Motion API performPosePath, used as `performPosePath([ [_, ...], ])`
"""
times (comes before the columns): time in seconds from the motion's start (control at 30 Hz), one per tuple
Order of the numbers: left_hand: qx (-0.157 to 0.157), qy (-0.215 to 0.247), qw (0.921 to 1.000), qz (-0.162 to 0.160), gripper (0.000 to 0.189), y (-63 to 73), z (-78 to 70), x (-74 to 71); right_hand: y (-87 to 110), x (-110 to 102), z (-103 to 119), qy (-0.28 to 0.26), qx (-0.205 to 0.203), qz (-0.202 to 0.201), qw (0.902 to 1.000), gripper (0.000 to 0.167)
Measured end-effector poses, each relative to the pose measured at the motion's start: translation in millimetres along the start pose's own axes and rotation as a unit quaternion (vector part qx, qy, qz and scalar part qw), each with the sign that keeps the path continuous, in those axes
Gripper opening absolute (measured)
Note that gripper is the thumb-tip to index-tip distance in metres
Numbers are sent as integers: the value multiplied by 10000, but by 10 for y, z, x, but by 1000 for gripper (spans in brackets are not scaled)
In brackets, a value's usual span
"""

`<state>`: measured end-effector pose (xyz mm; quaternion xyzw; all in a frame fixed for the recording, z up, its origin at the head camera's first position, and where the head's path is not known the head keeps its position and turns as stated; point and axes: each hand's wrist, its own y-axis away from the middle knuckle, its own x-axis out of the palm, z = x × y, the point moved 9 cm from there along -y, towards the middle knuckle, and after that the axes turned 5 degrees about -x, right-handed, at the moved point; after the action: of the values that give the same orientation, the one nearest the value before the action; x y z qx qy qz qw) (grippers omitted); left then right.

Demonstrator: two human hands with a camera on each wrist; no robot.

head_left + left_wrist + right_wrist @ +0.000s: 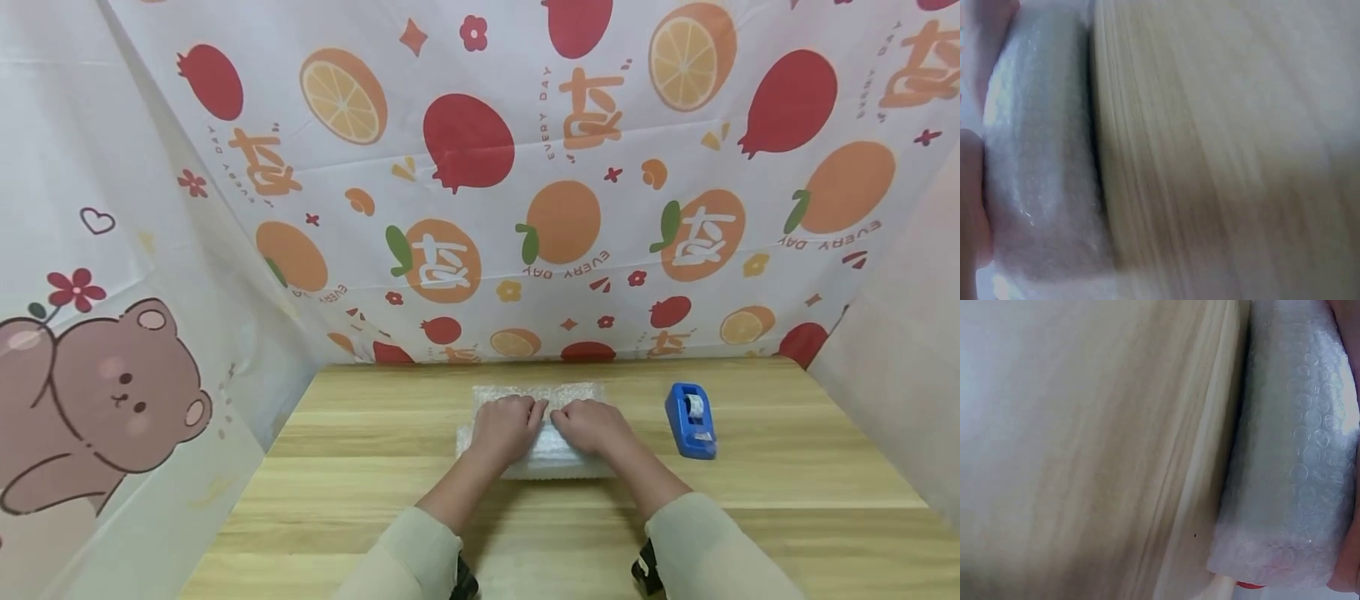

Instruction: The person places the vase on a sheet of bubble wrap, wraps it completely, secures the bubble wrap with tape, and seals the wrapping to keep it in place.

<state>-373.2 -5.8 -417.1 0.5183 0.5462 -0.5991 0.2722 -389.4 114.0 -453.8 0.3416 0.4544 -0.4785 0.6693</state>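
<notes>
A folded bundle of clear bubble wrap (553, 450) lies at the middle of the wooden table, with a loose flap of it spread out behind. My left hand (507, 427) grips the bundle's top from the left, fingers curled. From the right, my right hand (594, 425) grips it too, and the two thumbs come close together over its middle. In the left wrist view the bubble wrap (1041, 137) forms a thick rounded roll along the left side. Its bubbles show plainly on the bubble wrap (1300, 444) in the right wrist view. Whatever lies inside the wrap is hidden.
A blue tape dispenser (692, 421) with a roll of tape stands to the right of the bundle. Behind the wooden table (360, 483) hangs a white cloth (495, 250) printed with fruit. Another cloth with a bear (127, 392) hangs at the left.
</notes>
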Motion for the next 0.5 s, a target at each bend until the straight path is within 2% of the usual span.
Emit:
performPosePath([
  [0.07, 262, -376, 9985, -295, 46, 48, -61, -73, -14, 15, 9, -59, -49, 63, 10000, 48],
  [0.13, 453, -611, 9964, -375, 47, 109, -118, -112, -24, 20, 8, -80, -90, 60, 9999, 49],
  [0.2, 537, -692, 9960, -175, 47, 171, -149, -91, -30, 18, -2, -101, -106, 38, 9999, 48],
  [0.33, 419, -688, 9952, 553, 54, 273, -109, 72, -41, 16, -19, -188, -142, 26, 9997, 46],
  [0.4, 317, -665, 9947, 715, 56, 288, -68, 132, -48, 19, -17, -250, -185, 49, 9995, 46],
  [0.5, 212, -571, 9954, 740, 56, 249, -42, 184, -53, 22, -31, -303, -257, 110, 9991, 45],
])
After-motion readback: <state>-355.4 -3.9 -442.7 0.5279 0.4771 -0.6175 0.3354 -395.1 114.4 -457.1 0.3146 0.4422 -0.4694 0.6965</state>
